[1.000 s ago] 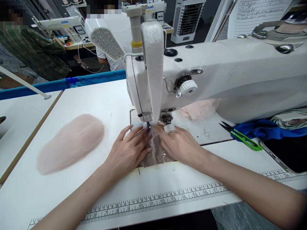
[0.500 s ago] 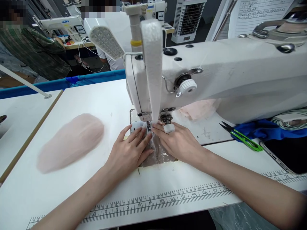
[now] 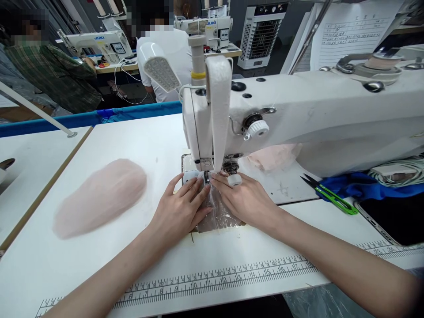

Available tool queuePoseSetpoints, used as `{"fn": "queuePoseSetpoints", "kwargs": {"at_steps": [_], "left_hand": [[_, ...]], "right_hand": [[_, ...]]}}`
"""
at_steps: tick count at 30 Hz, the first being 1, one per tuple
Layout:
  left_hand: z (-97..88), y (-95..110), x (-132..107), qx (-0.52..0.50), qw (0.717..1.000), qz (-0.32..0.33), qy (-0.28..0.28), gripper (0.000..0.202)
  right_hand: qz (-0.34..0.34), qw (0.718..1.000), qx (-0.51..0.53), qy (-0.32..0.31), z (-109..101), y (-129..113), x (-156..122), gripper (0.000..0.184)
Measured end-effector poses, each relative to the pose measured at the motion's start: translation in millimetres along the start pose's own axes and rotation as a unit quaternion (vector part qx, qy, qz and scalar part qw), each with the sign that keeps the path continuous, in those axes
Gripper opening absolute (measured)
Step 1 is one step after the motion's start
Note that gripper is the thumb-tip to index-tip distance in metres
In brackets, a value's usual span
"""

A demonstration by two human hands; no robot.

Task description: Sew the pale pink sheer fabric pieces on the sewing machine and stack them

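Note:
My left hand (image 3: 180, 210) lies palm down on the bed of a white sewing machine (image 3: 291, 101), fingers spread, tips just left of the presser foot (image 3: 207, 177). On the other side, my right hand (image 3: 247, 198) rests with its fingers stretched toward the foot, partly behind a white knob (image 3: 234, 179); its thumb is hard to make out. Both hands press on a thin, see-through piece of fabric (image 3: 217, 214) under and in front of the needle area. Its exact edges are hidden by my fingers.
A sheer pink fabric piece (image 3: 102, 198) lies on the left; more pink fabric (image 3: 274, 155) sits behind the needle area. Green thread snips (image 3: 334, 198), a blue cloth (image 3: 374, 185) and a phone (image 3: 394, 218) are at right. A printed ruler (image 3: 212, 282) runs along the front edge. Two people sit beyond.
The view has shifted slightly, so the machine head appears lower and more of the background shows. Both hands stay in nearly the same place on the fabric.

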State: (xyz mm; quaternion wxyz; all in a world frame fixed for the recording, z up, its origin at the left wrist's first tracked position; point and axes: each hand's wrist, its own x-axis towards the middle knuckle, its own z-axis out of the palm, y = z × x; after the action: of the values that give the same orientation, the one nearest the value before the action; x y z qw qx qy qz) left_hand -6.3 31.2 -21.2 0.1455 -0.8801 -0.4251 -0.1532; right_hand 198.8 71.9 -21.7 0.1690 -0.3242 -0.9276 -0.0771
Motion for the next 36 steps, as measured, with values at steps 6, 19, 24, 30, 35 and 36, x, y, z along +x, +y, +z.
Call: {"fn": "queuePoseSetpoints", "kwargs": {"at_steps": [6, 19, 24, 30, 35, 36], "left_hand": [[1.6, 2, -1, 0.017, 1.000, -0.006, -0.014, 0.043], [-13.0, -3, -13, -0.063, 0.989, 0.125, 0.048, 0.018], [-10.3, 1, -10, -0.101, 0.992, 0.063, 0.049, 0.017], [-9.7, 7, -10, -0.063, 0.995, 0.073, 0.038, 0.037], [-4.8, 8, -14, -0.022, 0.993, 0.102, 0.052, 0.034], [-4.2, 8, -15, -0.025, 0.993, 0.100, 0.053, 0.034]], "right_hand": [[-0.013, 1.000, -0.005, 0.014, -1, 1, -1, 0.027], [-0.132, 0.983, 0.125, 0.032, -17, 2, -10, 0.053], [-0.118, 0.990, 0.070, 0.041, -15, -1, -9, 0.033], [-0.158, 0.979, 0.044, 0.118, -10, -4, -10, 0.018], [-0.164, 0.977, 0.050, 0.126, -10, -4, -11, 0.019], [-0.163, 0.977, 0.051, 0.126, -10, -4, -11, 0.019]]}}
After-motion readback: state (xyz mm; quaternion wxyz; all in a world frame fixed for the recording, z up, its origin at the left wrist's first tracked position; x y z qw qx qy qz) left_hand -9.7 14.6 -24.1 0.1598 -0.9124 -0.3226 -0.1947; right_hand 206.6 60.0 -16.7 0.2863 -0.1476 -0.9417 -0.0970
